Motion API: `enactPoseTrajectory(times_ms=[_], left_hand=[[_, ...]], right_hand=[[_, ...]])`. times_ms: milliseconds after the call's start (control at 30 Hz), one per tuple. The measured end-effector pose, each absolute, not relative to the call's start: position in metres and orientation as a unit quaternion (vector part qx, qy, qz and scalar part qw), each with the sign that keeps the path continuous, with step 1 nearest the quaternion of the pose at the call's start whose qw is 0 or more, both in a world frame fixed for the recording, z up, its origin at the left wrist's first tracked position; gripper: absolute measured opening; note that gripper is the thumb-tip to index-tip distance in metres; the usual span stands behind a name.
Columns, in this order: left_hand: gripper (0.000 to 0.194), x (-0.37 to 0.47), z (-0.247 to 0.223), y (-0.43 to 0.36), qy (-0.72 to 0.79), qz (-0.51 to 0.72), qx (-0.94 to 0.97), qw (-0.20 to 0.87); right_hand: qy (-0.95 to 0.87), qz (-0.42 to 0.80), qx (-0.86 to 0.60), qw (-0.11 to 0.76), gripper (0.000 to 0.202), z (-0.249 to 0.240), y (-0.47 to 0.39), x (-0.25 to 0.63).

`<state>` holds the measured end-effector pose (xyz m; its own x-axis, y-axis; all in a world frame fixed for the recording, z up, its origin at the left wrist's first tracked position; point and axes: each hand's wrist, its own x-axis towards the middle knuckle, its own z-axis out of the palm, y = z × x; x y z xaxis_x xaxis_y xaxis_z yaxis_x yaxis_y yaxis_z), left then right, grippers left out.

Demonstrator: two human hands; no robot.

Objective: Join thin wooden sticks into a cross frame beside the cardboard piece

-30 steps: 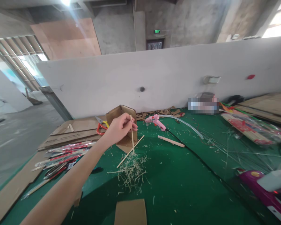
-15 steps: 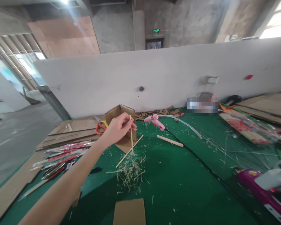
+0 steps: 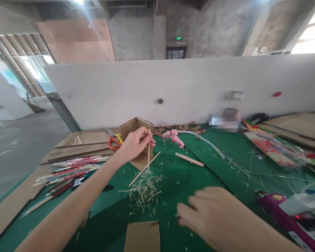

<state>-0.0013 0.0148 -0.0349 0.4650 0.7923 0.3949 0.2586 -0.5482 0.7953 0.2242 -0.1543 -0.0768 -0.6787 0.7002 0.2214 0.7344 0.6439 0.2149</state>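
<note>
My left hand [image 3: 139, 142] pinches a thin wooden stick [image 3: 148, 154] near its top. The stick stands almost upright, its lower end at a heap of pale wood shavings [image 3: 147, 192]. A second thin stick [image 3: 144, 169] lies slanted on the green table just behind the heap. My right hand [image 3: 202, 213], blurred, is over the table at the lower right with its fingers curled. Something small and greyish shows at its fingertips, too blurred to name. In front of the hands lies a flat cardboard piece [image 3: 142, 236].
Behind my left hand stands an open cardboard box [image 3: 126, 129] beside orange-yellow scissors [image 3: 114, 140]. A pink glue gun [image 3: 174, 137], a pale round rod [image 3: 189, 159] and a black cable lie further right. A purple device [image 3: 274, 213] sits at right, wrapped sticks [image 3: 70, 171] at left.
My right hand has come into view from the lower right, its fingers curled. My left hand still holds the stick upright and has barely moved; the view has shifted slightly.
</note>
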Motion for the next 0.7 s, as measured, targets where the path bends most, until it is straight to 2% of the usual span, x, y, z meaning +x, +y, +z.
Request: enactPoseTrajectory(times_ms=[133, 300, 400, 633, 700], left_hand=[[0.016, -0.001, -0.035, 0.016, 0.330, 0.409, 0.772, 0.358], [0.017, -0.002, -0.037, 0.019, 0.332, 0.404, 0.772, 0.361], [0.018, -0.003, -0.038, 0.021, 0.334, 0.400, 0.775, 0.357], [0.016, -0.002, -0.043, 0.025, 0.325, 0.400, 0.774, 0.367], [0.016, -0.002, -0.044, 0.025, 0.324, 0.400, 0.774, 0.369]], right_hand=[[-0.910, -0.113, -0.393, 0.067, 0.014, -0.082, -0.095, 0.183], [-0.872, -0.166, -0.443, 0.124, 0.024, -0.111, -0.049, 0.171], [-0.824, -0.190, -0.505, 0.172, 0.032, -0.126, -0.039, 0.176], [-0.785, -0.249, -0.511, 0.248, 0.032, -0.133, -0.034, 0.186], [-0.787, -0.242, -0.513, 0.244, 0.033, -0.134, -0.033, 0.185]])
